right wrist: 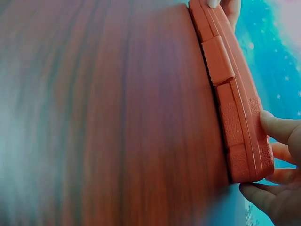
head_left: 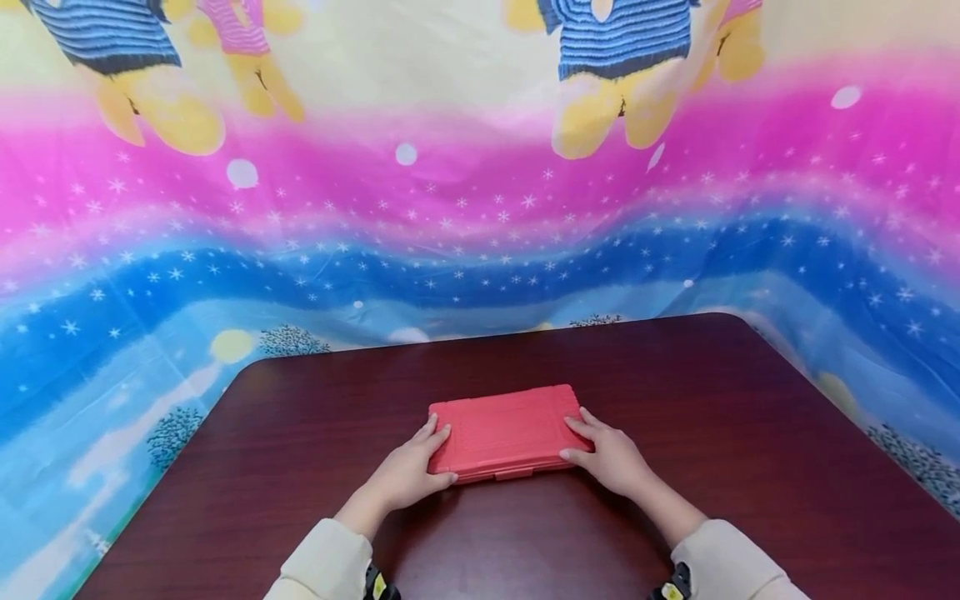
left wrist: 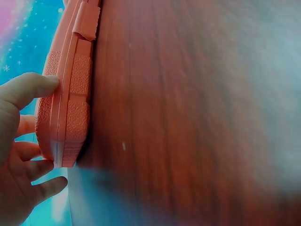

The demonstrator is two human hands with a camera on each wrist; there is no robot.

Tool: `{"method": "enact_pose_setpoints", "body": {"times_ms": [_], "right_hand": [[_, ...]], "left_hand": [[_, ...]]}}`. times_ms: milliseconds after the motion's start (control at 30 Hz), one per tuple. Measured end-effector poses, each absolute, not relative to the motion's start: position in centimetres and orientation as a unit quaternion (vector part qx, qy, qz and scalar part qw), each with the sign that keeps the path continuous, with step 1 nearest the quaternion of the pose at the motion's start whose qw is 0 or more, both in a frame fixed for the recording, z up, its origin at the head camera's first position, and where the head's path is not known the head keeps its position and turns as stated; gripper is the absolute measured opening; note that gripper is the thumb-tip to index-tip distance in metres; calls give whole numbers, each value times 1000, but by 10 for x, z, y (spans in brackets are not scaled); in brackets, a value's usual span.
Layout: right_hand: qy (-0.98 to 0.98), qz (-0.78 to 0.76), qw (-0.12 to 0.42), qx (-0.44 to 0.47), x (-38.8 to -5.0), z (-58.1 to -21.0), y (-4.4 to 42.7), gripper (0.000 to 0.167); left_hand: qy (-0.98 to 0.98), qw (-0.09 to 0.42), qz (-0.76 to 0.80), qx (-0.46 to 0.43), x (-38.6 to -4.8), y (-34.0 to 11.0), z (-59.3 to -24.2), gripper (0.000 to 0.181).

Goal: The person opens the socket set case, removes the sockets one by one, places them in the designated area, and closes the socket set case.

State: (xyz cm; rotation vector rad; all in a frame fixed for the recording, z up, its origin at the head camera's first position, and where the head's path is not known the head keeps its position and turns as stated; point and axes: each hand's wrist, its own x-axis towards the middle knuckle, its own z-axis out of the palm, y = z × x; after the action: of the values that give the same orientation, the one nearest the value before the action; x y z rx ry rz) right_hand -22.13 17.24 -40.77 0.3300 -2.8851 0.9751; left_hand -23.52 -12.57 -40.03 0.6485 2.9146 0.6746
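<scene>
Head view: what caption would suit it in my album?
Left hand and right hand grip a red case at opposite ends on a dark table.

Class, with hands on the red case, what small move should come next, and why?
Probably bring the right hand to the latch and ease it open: the red case looks closed, the latch is on its near side, and the left hand holds one end.

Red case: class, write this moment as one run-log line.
red case: closed, flat | left hand: holds left end | right hand: holds right end | tab: on near edge
</scene>
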Motion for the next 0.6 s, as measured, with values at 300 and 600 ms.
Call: {"method": "enact_pose_setpoints", "body": {"times_ms": [300,600], "right_hand": [[-952,281,31,120,-217,-401,148,56],[-952,279,35,122,-212,-404,131,56]], "left_hand": [[957,29,220,190,-224,-145,-399,74],[961,34,207,181,-220,-153,-399,75]]}}
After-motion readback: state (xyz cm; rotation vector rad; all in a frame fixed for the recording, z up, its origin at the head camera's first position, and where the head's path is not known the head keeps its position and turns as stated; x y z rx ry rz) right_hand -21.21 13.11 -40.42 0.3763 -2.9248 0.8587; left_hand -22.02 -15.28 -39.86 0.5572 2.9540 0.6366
